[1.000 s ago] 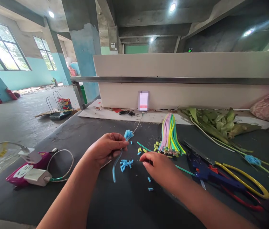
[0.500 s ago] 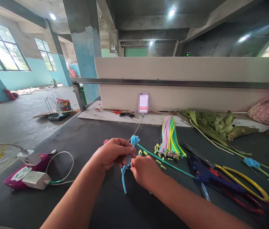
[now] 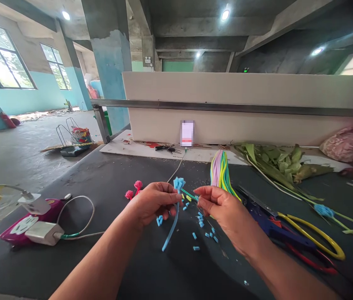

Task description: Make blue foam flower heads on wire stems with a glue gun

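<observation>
My left hand (image 3: pixel 153 202) pinches a blue pipe cleaner (image 3: pixel 172 225) just below its fluffy blue tuft (image 3: pixel 178 183); the stem hangs down toward the dark table (image 3: pixel 107 175). My right hand (image 3: pixel 218 206) is raised beside it, fingertips pinched on a thin green stem (image 3: pixel 189 194) close to the tuft. Small blue cut pieces (image 3: pixel 202 227) lie scattered on the table under both hands. A few yellow pieces (image 3: pixel 185 198) sit between my hands.
A bundle of pink, yellow and green pipe cleaners (image 3: pixel 221 173) lies behind my right hand. Blue pliers and yellow-handled scissors (image 3: pixel 292 231) lie at right. Green leaves (image 3: pixel 281 164) and a blue-tufted stem (image 3: pixel 323 209) are far right. Two pink tufts (image 3: pixel 133 189) and a pink power strip (image 3: pixel 26 223) are left.
My right hand reached to the table, came to the blue stem, and has now lifted to the right with the green stem. The blue tuft stays in my left hand.
</observation>
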Available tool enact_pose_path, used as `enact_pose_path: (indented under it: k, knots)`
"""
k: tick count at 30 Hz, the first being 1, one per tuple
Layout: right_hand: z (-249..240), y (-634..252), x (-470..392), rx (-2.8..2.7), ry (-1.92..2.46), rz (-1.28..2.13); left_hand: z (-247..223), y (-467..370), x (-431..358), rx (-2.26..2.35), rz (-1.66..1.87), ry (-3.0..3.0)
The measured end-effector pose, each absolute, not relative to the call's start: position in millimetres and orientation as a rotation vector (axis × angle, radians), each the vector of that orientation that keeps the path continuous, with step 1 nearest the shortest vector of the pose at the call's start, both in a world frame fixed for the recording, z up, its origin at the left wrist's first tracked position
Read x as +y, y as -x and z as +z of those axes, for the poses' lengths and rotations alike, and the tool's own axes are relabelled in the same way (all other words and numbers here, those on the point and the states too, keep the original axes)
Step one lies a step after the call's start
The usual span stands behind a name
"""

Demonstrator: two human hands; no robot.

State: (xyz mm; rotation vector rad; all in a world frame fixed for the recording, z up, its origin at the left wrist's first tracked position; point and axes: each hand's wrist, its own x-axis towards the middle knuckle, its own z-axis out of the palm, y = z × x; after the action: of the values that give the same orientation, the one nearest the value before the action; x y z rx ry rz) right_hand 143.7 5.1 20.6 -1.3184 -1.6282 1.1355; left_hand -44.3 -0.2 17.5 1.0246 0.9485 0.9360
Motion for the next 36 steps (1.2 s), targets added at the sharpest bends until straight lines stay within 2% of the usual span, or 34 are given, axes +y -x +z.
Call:
enact_pose_path:
  k: [13, 36]
  knots:
    - [20.1, -134.9, -4.4, -1.451, 1.172, 1.317, 10.5, 34.5, -2.2, 0.988, 0.955, -1.038]
    - [19.3, -131.4, 6.5, -1.732, 1.207, 0.595, 11.5, 22.4, -4.5, 1.212, 0.943, -1.203]
